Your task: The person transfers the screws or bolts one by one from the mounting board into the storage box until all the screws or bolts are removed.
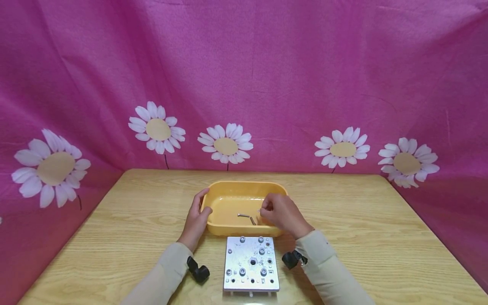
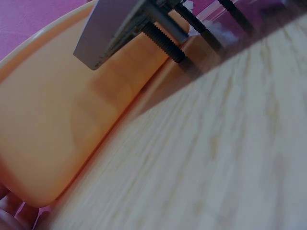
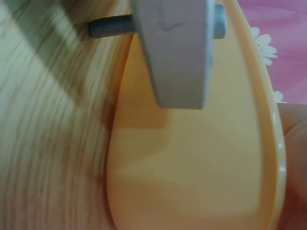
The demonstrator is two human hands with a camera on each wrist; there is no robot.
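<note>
A yellow plastic tray (image 1: 244, 231) stands on the table, with two socket-head screws, one screw (image 1: 243, 215) and another screw (image 1: 253, 220), lying inside. My left hand (image 1: 196, 218) grips the tray's left rim, thumb over the inside and fingers along the outer wall. At the right side of the tray, my right hand (image 1: 284, 212) reaches in over the rim, its thumb and fingertips pinching a small light-coloured piece, too small to identify. In front of the tray is a metal plate (image 1: 244, 256) fitted with several socket-head screws; threaded ends (image 2: 165, 44) stick out below it.
The wooden table (image 1: 152, 207) reaches back to a pink curtain (image 1: 282, 84) with white daisies. A black wrist camera (image 1: 198, 271) is strapped to the left sleeve, and another camera (image 1: 293, 259) to the right, beside the metal plate.
</note>
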